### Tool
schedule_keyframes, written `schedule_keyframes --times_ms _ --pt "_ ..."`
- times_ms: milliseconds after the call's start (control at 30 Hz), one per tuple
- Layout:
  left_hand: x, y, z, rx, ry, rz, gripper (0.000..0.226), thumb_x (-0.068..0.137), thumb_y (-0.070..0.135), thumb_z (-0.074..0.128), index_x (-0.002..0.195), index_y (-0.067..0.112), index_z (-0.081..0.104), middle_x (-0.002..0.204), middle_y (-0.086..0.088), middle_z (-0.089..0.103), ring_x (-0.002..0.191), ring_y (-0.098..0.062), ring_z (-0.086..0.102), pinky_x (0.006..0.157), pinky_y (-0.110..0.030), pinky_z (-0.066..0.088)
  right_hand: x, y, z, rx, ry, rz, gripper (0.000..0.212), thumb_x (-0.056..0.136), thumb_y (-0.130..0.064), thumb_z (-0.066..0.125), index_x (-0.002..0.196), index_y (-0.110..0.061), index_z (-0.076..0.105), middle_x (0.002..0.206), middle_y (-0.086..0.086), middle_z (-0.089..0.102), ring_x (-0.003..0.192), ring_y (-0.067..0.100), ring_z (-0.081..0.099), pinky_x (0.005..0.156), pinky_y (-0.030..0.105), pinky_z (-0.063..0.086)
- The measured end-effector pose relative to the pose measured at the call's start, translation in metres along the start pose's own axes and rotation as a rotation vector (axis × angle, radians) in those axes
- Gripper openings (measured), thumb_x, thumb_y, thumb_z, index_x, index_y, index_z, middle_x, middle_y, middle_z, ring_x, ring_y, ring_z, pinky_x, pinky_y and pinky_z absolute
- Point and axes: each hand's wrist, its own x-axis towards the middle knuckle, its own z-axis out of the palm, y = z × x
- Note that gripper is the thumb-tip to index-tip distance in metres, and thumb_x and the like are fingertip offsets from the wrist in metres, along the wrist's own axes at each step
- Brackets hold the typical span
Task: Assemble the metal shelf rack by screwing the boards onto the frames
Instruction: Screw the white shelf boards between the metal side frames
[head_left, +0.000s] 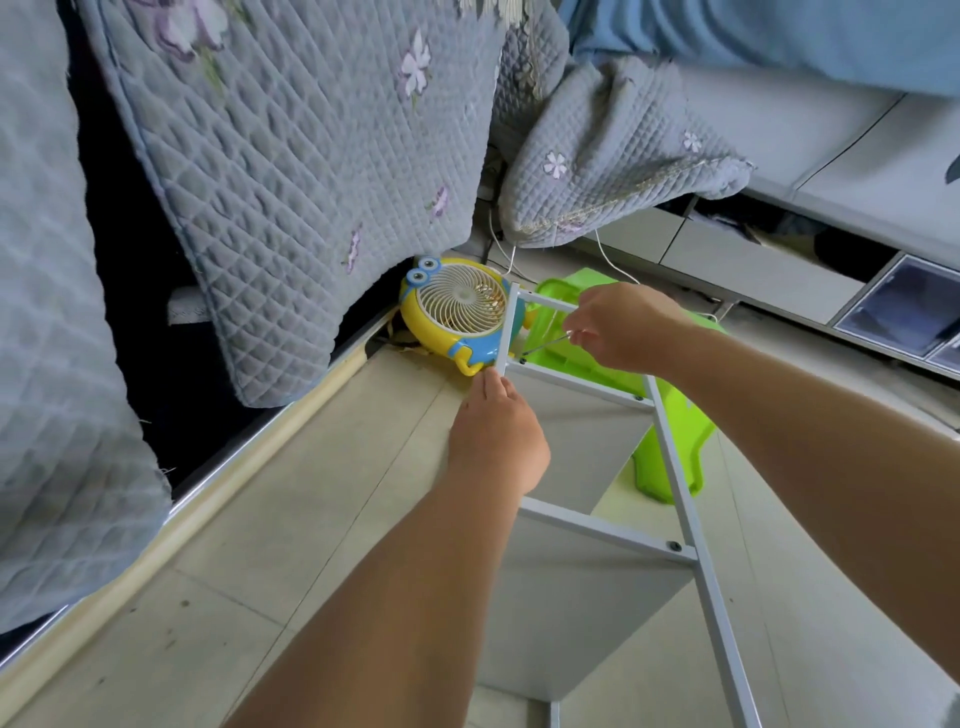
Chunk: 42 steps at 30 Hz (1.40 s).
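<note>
white-painted metal frame (675, 467), ladder-shaped, lying over grey boards (576, 441) on the tiled floor (291, 519). dark screw heads (674, 546) at the crossbar joints. left hand (496, 436): at the frame's far left corner, fingers curled against the upright and board edge; grip itself hidden. right hand (623, 327): fingers pinched together on a thin metal tool (545, 344), its tip at a screw on the upper crossbar. yellow-and-blue fan (460, 312) and green plastic stool (670, 415) just beyond. quilted grey bedding (311, 156) hangs behind.
</note>
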Motion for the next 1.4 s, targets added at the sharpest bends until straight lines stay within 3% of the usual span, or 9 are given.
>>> schedule_keyframes --times_ms 200,733,967,1100,1167,1233,1267,1333,1400 --pt "0.002 -0.001 0.000 0.008 -0.019 0.005 0.053 0.100 0.015 0.028 0.146 -0.003 0.008 0.155 -0.010 0.005 0.144 -0.021 0.006 0.113 -0.031 0.019 0.003 0.000 0.000 -0.012 -0.042 -0.015 0.027 0.095 -0.023 0.043 0.112 -0.018 0.063 0.108 0.007 0.057 0.105 0.028 0.054 0.079 0.034 0.050" --pt "0.001 -0.001 0.000 0.030 -0.025 0.032 0.053 0.100 0.015 0.027 0.145 -0.005 0.008 0.155 -0.013 0.007 0.143 -0.023 0.010 0.114 -0.032 0.021 0.006 -0.003 -0.013 0.027 -0.090 -0.064 0.025 0.091 -0.020 0.049 0.107 -0.017 0.068 0.104 0.008 0.065 0.102 0.027 0.057 0.088 0.038 0.046" --pt "-0.003 0.000 -0.001 0.020 -0.044 0.027 0.053 0.099 0.015 0.027 0.145 -0.004 0.008 0.154 -0.013 0.009 0.141 -0.025 0.013 0.114 -0.031 0.019 0.013 -0.007 -0.031 0.118 -0.167 -0.033 0.028 0.092 -0.023 0.054 0.116 -0.015 0.064 0.117 0.003 0.064 0.113 0.020 0.054 0.095 0.026 0.038" --pt "-0.006 0.000 -0.003 -0.025 -0.050 0.021 0.051 0.099 0.013 0.028 0.145 -0.003 0.012 0.153 -0.010 0.012 0.140 -0.024 0.018 0.110 -0.033 0.025 0.023 -0.012 -0.037 0.178 -0.199 0.041 0.024 0.089 -0.021 0.057 0.108 -0.012 0.068 0.107 0.006 0.068 0.101 0.022 0.060 0.090 0.028 0.043" --pt "-0.006 0.000 -0.003 -0.045 -0.059 0.019 0.051 0.099 0.012 0.026 0.145 -0.003 0.011 0.154 -0.009 0.009 0.141 -0.023 0.014 0.111 -0.032 0.025 0.032 -0.014 -0.039 0.244 -0.239 0.116 0.020 0.087 -0.019 0.059 0.099 -0.006 0.069 0.089 0.009 0.068 0.079 0.027 0.062 0.072 0.032 0.050" --pt "-0.007 0.000 -0.004 -0.058 -0.067 0.015 0.051 0.099 0.011 0.026 0.145 -0.003 0.010 0.154 -0.010 0.008 0.142 -0.022 0.013 0.111 -0.032 0.025 0.039 -0.017 -0.039 0.333 -0.287 0.230 0.017 0.085 -0.014 0.060 0.077 0.001 0.062 0.062 0.009 0.053 0.051 0.022 0.045 0.049 0.026 0.040" --pt "-0.007 -0.001 -0.004 -0.065 -0.067 0.013 0.051 0.099 0.011 0.026 0.146 -0.003 0.010 0.154 -0.010 0.008 0.141 -0.022 0.014 0.111 -0.032 0.025 0.041 -0.018 -0.039 0.371 -0.307 0.299 0.022 0.085 -0.010 0.059 0.065 -0.001 0.054 0.055 0.007 0.043 0.046 0.018 0.036 0.045 0.023 0.032" --pt "-0.009 -0.001 -0.004 -0.074 -0.069 0.014 0.052 0.099 0.011 0.027 0.146 -0.003 0.009 0.154 -0.010 0.008 0.141 -0.023 0.015 0.111 -0.032 0.025 0.042 -0.018 -0.039 0.343 -0.317 0.330 0.034 0.088 -0.007 0.052 0.056 -0.005 0.042 0.046 0.004 0.036 0.044 0.016 0.029 0.044 0.022 0.025" --pt "-0.008 -0.001 -0.003 -0.072 -0.071 0.021 0.053 0.098 0.010 0.027 0.146 -0.004 0.007 0.155 -0.010 0.006 0.143 -0.023 0.011 0.113 -0.032 0.022 0.042 -0.020 -0.039 0.273 -0.248 0.290 0.035 0.092 -0.013 0.045 0.057 -0.008 0.040 0.046 0.000 0.043 0.046 0.014 0.035 0.044 0.023 0.029"
